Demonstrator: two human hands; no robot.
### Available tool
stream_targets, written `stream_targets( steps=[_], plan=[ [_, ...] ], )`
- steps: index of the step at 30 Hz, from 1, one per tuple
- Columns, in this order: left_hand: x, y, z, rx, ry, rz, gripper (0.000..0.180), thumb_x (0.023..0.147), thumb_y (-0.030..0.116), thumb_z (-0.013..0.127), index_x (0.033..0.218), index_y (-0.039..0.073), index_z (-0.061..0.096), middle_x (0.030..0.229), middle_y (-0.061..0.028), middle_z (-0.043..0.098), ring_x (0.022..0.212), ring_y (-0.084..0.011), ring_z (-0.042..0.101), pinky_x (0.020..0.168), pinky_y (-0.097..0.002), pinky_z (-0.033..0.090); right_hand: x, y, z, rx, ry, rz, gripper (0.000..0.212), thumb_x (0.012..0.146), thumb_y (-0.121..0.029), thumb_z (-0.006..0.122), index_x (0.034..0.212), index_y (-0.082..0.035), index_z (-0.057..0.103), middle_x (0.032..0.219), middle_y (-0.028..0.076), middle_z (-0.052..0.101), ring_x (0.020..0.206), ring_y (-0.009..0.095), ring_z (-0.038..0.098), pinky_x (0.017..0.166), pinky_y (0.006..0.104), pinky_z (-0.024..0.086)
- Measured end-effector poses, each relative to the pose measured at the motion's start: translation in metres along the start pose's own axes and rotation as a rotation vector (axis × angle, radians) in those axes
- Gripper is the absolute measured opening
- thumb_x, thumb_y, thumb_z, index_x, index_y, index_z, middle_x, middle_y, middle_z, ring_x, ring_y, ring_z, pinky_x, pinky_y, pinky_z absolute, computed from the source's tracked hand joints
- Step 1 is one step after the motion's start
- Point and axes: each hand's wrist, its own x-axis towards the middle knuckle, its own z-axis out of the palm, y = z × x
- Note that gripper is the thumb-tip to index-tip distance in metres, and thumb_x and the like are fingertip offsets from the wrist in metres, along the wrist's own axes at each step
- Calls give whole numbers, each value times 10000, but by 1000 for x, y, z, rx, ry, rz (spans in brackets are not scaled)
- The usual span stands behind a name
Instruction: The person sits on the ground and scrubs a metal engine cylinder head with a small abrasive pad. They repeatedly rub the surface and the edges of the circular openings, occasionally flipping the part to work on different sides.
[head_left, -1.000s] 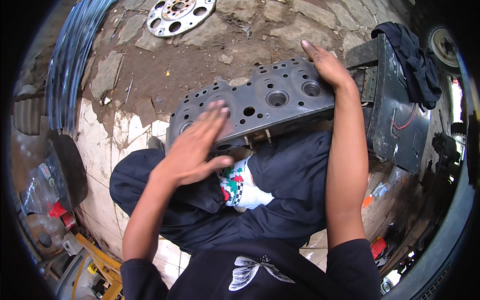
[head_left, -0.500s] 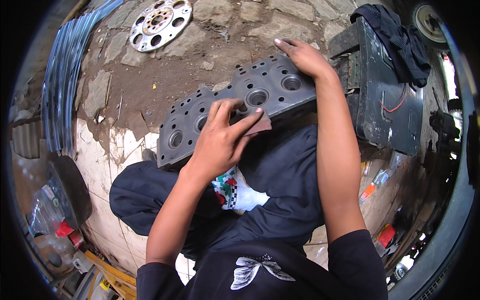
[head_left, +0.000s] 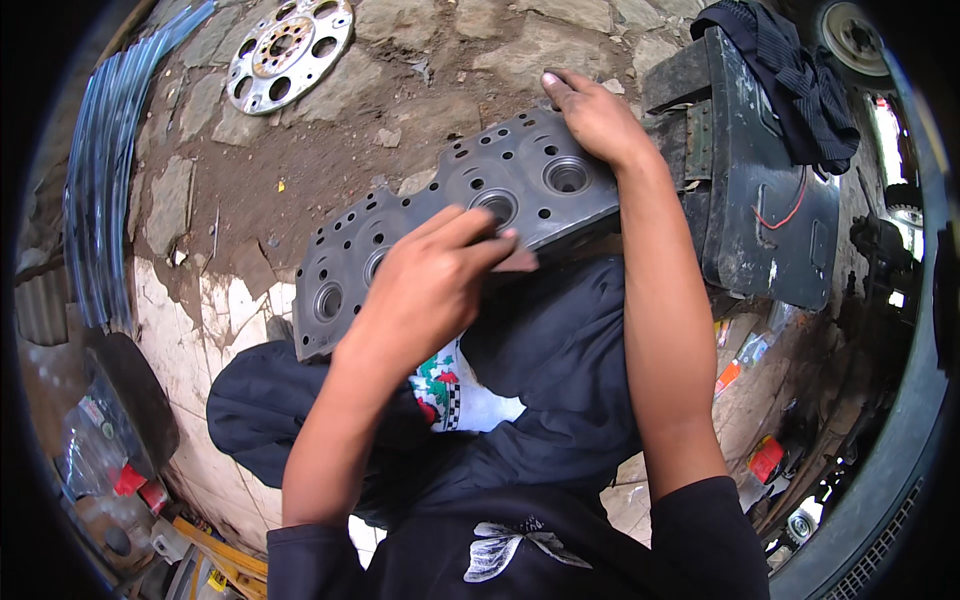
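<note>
A grey metal cylinder head [head_left: 450, 198] lies tilted across my lap, its flat face with round valve seats and bolt holes turned up. Over its near edge, my left hand [head_left: 440, 262] pinches a small reddish-brown piece of sandpaper [head_left: 519, 257] between thumb and fingers. Motion blurs those fingertips and the paper, and the hand hides part of the middle of the face. At the far right end, my right hand [head_left: 598, 118] grips the cylinder head by its corner, with a finger reaching along the far edge.
A round flywheel-like plate [head_left: 290, 50] lies on the stony ground ahead. Clear ribbed plastic strips [head_left: 105, 190] run along the left. At right stands a dark metal box [head_left: 770, 225] with a dark cloth [head_left: 790, 85] over it. A black tub [head_left: 135, 400] sits at lower left.
The whole view has shifted slightly, so the cylinder head and ground items appear farther left. My left hand is now blurred with the sandpaper in it; my right hand keeps its grip.
</note>
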Motion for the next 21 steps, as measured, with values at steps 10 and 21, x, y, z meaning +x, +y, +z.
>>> stream_targets(
  steps=[10, 21],
  plan=[
    [10, -2, -8, -31, -86, 50, 398, 764, -75, 698, 1142, -5, 802, 967, -124, 644, 942, -324, 668, 864, -448, 573, -4, -12, -4, -63, -38, 58, 774, 1057, -637, 533, 1571, -60, 575, 1542, 268, 601, 1485, 442, 525, 1251, 480, 397],
    [26, 0, 5, -80, -38, 114, 369, 815, -37, 717, 1169, 17, 804, 999, -127, 653, 944, -339, 659, 851, -449, 564, -2, -11, 0, -114, -27, 64, 829, 1048, -668, 525, 1587, -39, 551, 1565, 254, 587, 1497, 435, 515, 1258, 491, 389]
  ],
)
